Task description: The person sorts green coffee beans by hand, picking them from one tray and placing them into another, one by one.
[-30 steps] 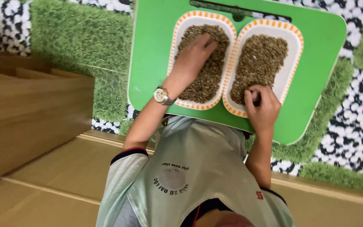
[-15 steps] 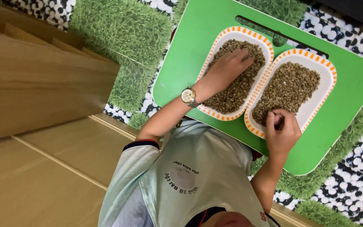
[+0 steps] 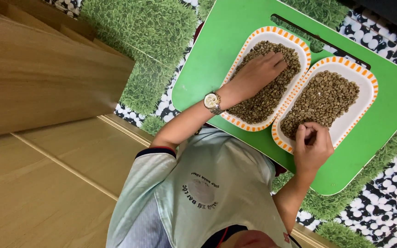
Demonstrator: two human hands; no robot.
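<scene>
Two white oblong trays with orange-striped rims sit side by side on a green lap table [image 3: 203,64]. Both hold greenish-brown beans. My left hand [image 3: 253,73], with a wristwatch [image 3: 212,101] on it, lies palm down on the beans [image 3: 272,98] in the left tray [image 3: 236,64], fingers stretched forward. My right hand [image 3: 313,144] is at the near corner of the right tray [image 3: 352,119], its fingers curled and pinched on a few beans from that tray's pile [image 3: 327,96].
The table stands on a mat printed with grass and pebbles [image 3: 148,27]. Wooden steps [image 3: 47,78] rise at the left, with wood flooring [image 3: 47,193] below them. A long slot [image 3: 318,39] runs along the table's far edge.
The view has swung, so the table now sits further right and tilted. My left hand stays flat on the left tray's beans. My right hand's fingers keep working at the right tray's near corner.
</scene>
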